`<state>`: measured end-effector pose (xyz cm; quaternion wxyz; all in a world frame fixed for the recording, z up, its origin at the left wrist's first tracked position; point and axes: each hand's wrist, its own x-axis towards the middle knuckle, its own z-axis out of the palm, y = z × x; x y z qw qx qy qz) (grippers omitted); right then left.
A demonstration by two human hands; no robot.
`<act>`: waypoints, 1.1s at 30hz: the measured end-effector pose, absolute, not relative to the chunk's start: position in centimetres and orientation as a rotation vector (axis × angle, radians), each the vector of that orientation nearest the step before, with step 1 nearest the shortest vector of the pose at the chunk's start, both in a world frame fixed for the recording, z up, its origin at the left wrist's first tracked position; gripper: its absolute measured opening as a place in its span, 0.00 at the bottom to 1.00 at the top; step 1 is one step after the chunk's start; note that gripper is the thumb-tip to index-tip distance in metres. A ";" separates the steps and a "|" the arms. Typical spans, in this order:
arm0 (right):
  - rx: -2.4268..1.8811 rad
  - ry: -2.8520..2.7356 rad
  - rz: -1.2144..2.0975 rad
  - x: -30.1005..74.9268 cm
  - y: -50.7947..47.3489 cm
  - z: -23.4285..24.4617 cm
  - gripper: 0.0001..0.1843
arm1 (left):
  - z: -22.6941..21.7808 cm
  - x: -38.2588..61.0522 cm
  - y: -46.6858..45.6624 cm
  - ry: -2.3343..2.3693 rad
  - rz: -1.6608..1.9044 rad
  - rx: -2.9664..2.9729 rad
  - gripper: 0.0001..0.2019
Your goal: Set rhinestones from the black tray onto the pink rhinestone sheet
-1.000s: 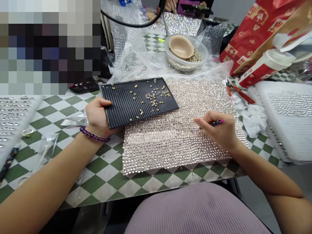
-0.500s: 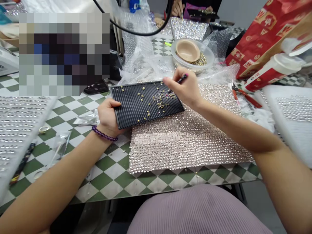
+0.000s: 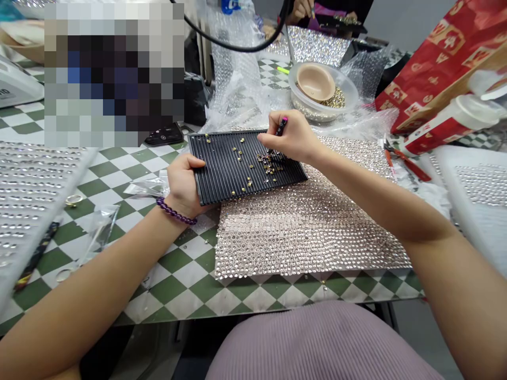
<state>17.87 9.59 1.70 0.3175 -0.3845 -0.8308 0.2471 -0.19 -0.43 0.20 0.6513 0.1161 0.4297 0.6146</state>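
Checkered green-and-white tabletop (image 3: 186, 274) holds a ribbed black tray (image 3: 222, 169), long axis crosswise, its left end clasped by the left hand (image 3: 184, 184); the right hand (image 3: 289, 138) pinches a dark pen-like tool (image 3: 282, 126) directly above the tray's gold studs (image 3: 269, 166).
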 end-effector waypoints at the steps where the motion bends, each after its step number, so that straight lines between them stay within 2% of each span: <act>1: -1.016 -2.187 0.648 17.9 9.6 1.7 0.19 | 0.2 -0.2 -0.4 0.975 1.395 0.262 0.18; 23: -1.068 -2.256 0.614 17.2 9.0 2.3 0.21 | 0.5 0.2 -0.8 0.970 1.376 0.319 0.17; 33: -0.927 -1.927 0.647 23.5 4.4 6.9 0.23 | 0.6 0.2 -0.6 0.996 1.418 0.261 0.19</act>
